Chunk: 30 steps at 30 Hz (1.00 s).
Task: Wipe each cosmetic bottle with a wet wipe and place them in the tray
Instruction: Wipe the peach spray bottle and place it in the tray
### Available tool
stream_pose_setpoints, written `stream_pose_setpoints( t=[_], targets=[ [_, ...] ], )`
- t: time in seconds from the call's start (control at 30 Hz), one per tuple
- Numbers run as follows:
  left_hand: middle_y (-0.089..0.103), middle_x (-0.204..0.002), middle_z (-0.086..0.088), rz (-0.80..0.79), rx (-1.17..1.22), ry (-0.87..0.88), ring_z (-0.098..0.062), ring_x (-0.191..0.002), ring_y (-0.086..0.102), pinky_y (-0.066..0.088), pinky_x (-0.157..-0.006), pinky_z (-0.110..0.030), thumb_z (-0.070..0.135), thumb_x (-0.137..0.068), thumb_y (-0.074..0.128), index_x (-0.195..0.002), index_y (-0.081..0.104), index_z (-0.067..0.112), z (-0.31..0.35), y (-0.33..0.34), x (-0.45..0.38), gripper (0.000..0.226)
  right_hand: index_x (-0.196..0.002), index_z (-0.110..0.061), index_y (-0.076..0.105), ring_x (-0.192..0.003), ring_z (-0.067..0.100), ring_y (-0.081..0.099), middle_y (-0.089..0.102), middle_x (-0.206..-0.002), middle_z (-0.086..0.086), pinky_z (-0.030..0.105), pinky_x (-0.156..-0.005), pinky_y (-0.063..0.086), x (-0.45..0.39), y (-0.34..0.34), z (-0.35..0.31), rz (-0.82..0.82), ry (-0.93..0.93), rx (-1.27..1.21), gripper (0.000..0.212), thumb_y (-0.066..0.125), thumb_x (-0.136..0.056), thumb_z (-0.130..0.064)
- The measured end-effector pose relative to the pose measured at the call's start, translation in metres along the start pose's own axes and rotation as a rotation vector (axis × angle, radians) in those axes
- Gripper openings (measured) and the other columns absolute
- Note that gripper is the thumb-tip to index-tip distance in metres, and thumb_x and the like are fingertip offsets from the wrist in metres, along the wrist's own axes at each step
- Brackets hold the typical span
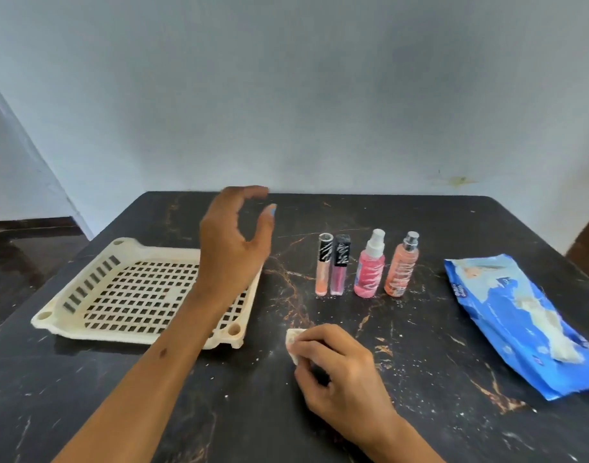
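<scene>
Several cosmetic bottles stand upright in a row on the dark marble table: a peach lip gloss tube (pixel 323 265), a pink lip gloss tube (pixel 340 265), a pink spray bottle (pixel 370 267) and an orange spray bottle (pixel 402 266). A cream perforated tray (pixel 86 295) lies at the left with nothing in it. My left hand (pixel 233 238) hovers above the tray's right edge, fingers spread, holding nothing. Near the front, my right hand (pixel 336 369) rests on the table, closed on a folded wet wipe (pixel 292 339).
A blue wet-wipe pack (pixel 507 315) lies at the right, a wipe sticking out of its opening. White specks dot the table (pixel 420 379) surface. A pale wall stands right behind the table's far edge.
</scene>
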<state>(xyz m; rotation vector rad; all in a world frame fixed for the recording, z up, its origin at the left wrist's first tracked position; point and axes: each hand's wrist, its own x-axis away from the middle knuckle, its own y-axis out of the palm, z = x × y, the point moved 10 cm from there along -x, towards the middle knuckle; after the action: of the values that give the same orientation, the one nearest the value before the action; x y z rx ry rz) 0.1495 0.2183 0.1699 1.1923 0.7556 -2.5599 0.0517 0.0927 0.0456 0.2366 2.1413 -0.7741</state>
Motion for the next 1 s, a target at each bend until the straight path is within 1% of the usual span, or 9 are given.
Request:
stream_pose_setpoints(
  t=[0.1,0.17,0.33,0.47,0.63,0.7,0.77,0.83,1.0],
  targets=[
    [0.066,-0.096,0.010,-0.171,-0.032,0.270,0.001,-0.096,0.055,0.022,-0.113,-0.032,0.025,-0.087,0.058,-0.095,0.068,0.015,0.069,0.051,0.001,0.016,-0.086,-0.014,0.070,-0.079,0.013,0.065,0.064,-0.093,-0.005,0.026,-0.063,0.055,0.001,-0.001,0.005,0.021,0.030,-0.013,0.017,0.067,-0.075,-0.003],
    [0.067,-0.111,0.004,-0.361,-0.167,0.331,-0.008,-0.112,0.054,0.006,-0.116,-0.034,0.033,-0.089,0.055,-0.107,0.066,0.019,0.092,0.097,0.006,0.025,-0.086,-0.015,0.070,-0.080,0.014,0.066,0.064,-0.093,-0.005,0.027,-0.063,0.055,0.001,-0.001,0.010,0.032,0.065,-0.030,0.018,0.067,-0.074,-0.002],
    [0.057,-0.133,0.003,-0.664,-0.467,0.363,-0.014,-0.136,0.035,-0.019,-0.112,-0.039,0.034,-0.096,0.042,-0.131,0.050,0.025,0.095,0.182,0.018,0.038,-0.082,-0.016,0.070,-0.075,0.006,0.058,0.062,-0.089,-0.006,0.003,-0.071,0.039,0.000,-0.002,0.015,0.028,0.116,-0.033,0.016,0.065,-0.073,-0.004],
    [0.064,-0.124,-0.002,-0.745,-0.473,0.327,-0.016,-0.130,0.045,-0.020,-0.109,-0.034,0.027,-0.098,0.041,-0.129,0.054,0.022,0.090,0.202,0.024,0.034,-0.074,-0.015,0.067,-0.067,0.007,0.048,0.054,-0.080,-0.007,0.011,-0.061,0.034,0.002,0.001,0.024,0.006,0.173,-0.006,0.010,0.062,-0.076,-0.007],
    [0.068,-0.115,-0.005,-0.727,-0.246,0.156,-0.019,-0.110,0.060,-0.010,-0.108,-0.022,0.019,-0.094,0.051,-0.118,0.061,0.015,0.089,0.189,0.017,0.027,-0.079,-0.018,0.071,-0.068,-0.008,0.052,0.062,-0.089,-0.009,0.004,-0.064,0.038,0.002,0.001,0.034,0.024,0.269,-0.133,0.012,0.060,-0.079,-0.014],
    [0.069,-0.114,-0.002,-0.655,-0.137,0.089,-0.014,-0.110,0.059,0.014,-0.113,-0.025,0.019,-0.091,0.055,-0.115,0.064,0.017,0.089,0.165,0.006,0.025,-0.084,-0.021,0.074,-0.065,0.001,0.060,0.064,-0.095,-0.011,0.006,-0.063,0.046,0.004,0.000,0.042,0.066,0.341,-0.214,0.013,0.061,-0.081,-0.021],
    [0.070,-0.108,0.002,-0.583,-0.048,0.042,-0.002,-0.093,0.062,0.044,-0.093,-0.014,0.019,-0.088,0.061,-0.111,0.067,0.020,0.091,0.131,-0.005,0.024,-0.093,-0.025,0.075,-0.072,0.003,0.064,0.061,-0.103,-0.016,0.006,-0.065,0.048,0.006,-0.001,0.048,0.080,0.391,-0.230,0.021,0.060,-0.078,-0.026],
    [0.072,-0.099,0.007,-0.539,0.034,-0.015,0.003,-0.084,0.064,0.048,-0.080,-0.007,0.018,-0.085,0.064,-0.105,0.069,0.022,0.085,0.096,-0.014,0.021,-0.100,-0.030,0.075,-0.077,0.001,0.064,0.059,-0.114,-0.018,0.004,-0.066,0.047,0.006,-0.001,0.049,0.061,0.415,-0.230,0.028,0.061,-0.075,-0.024],
    [0.073,-0.089,-0.002,-0.545,0.263,-0.335,-0.013,-0.081,0.071,0.057,-0.073,-0.027,0.009,-0.082,0.066,-0.090,0.071,0.022,0.038,0.043,-0.007,0.017,-0.100,-0.030,0.076,-0.066,0.006,0.066,0.058,-0.124,-0.012,0.007,-0.060,0.047,0.002,0.000,0.034,0.011,0.330,-0.272,0.028,0.065,-0.077,-0.019]
  ],
)
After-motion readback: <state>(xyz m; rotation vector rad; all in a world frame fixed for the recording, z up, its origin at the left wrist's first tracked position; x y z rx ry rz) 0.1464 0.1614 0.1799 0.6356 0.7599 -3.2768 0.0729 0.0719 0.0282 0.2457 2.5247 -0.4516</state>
